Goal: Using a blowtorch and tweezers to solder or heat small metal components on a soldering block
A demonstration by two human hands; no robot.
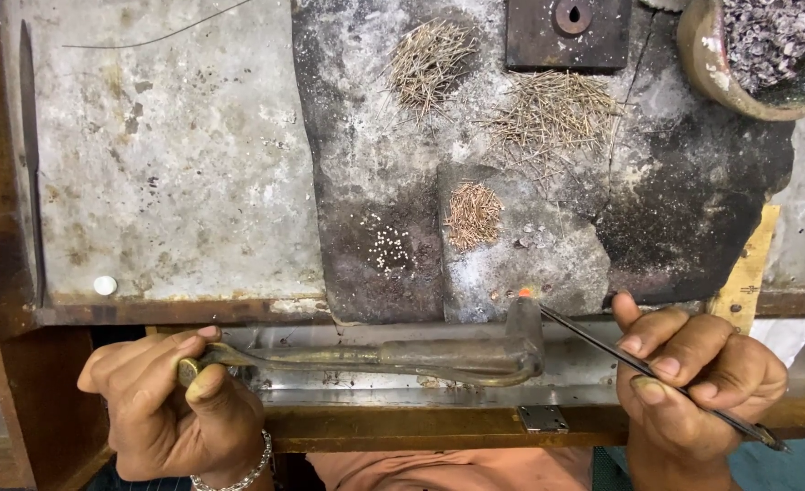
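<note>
Here, the left hand (170,400) grips the curved handle end of a tarnished brass torch (393,356) lying along the bench edge, its nozzle at a small orange glow (525,293). The right hand (698,382) pinches thin dark tweezers (643,365), tips at that glow on the scorched grey slab (511,264), near heaps of fine wire pins (472,215).
</note>
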